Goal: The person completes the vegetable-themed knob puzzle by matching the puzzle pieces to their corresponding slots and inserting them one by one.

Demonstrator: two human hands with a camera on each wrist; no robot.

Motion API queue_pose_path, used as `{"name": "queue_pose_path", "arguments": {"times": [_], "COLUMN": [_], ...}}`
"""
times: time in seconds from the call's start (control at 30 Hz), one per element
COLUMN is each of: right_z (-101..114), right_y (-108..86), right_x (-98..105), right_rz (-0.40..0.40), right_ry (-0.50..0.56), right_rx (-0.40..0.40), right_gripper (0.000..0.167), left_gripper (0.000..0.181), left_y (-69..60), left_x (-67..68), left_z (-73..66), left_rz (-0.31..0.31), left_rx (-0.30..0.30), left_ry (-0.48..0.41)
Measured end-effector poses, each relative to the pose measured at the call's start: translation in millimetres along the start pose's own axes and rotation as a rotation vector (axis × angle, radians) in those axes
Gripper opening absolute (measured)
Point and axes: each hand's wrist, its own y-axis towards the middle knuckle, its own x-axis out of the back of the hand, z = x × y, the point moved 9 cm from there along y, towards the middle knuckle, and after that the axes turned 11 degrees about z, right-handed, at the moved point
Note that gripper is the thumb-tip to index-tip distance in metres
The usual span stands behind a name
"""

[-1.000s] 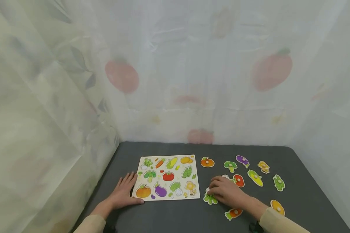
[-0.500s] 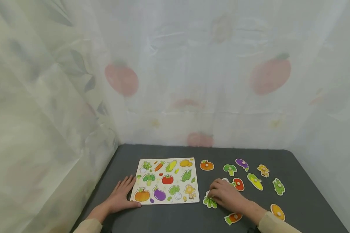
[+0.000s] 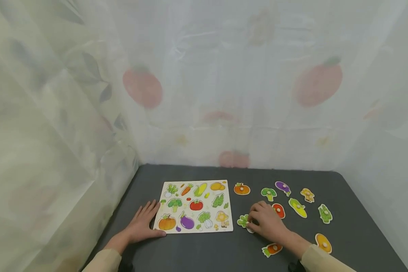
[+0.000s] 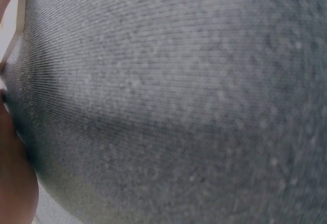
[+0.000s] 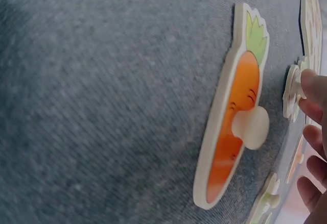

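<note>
A white puzzle board (image 3: pixel 198 213) with vegetable pictures lies flat, and my left hand (image 3: pixel 142 227) rests spread over its left edge, thumb at the lower left corner. Right of the board, my right hand (image 3: pixel 268 223) pinches a green-leafed piece (image 3: pixel 242 220) whose white end points toward the lower right. The right wrist view shows thumb and a finger of that hand (image 5: pixel 317 127) at the knob of the piece (image 5: pixel 289 99). In the left wrist view only parts of the hand (image 4: pixel 18 178) appear at the left edge.
Around my right hand lie knobbed pieces: carrot (image 3: pixel 272 249), tomato (image 3: pixel 278 210), broccoli (image 3: pixel 268 193), pumpkin (image 3: pixel 241 189), eggplant (image 3: pixel 283 187), corn (image 3: pixel 297 207), mushroom (image 3: pixel 307 195), peas (image 3: pixel 325 214) and a yellow one (image 3: pixel 323 243). Curtains surround the dark table (image 3: pixel 197 253).
The leafy piece has turned, its leaves swinging from the near side to the upper left. My right fingers have shifted, covering a white piece seen earlier beside the tomato. My left hand stays on the board.
</note>
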Motion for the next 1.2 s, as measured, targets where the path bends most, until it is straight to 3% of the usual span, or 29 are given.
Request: {"name": "queue_pose_path", "arguments": {"times": [0.2,0.43,0.63,0.83,1.2], "right_z": [-1.2,-0.9,-2.6,-5.8,-6.4], "right_y": [-2.5,-3.2,-3.3,-3.9,-4.8], "right_x": [-2.9,-0.9,-3.6,-8.6,-6.5], "right_rz": [0.006,-0.004,0.002,0.006,0.002], "right_ry": [0.058,0.090,0.105,0.106,0.123], "right_rx": [-0.010,0.037,-0.005,-0.042,-0.041], "right_gripper": [0.012,0.012,0.010,0.012,0.012], "left_gripper": [0.123,0.123,0.123,0.124,0.122], "left_y": [-0.6,-0.4,-0.8,-2.5,-6.8], "left_x": [-0.4,1.4,2.5,5.7,8.3], "left_z": [-0.2,-2.2,-3.7,-2.7,-7.3], "left_rz": [0.006,-0.002,-0.008,-0.026,-0.030], "left_rx": [0.017,0.026,0.022,0.038,0.032], "left_ry": [0.006,0.022,0.021,0.075,0.055]}}
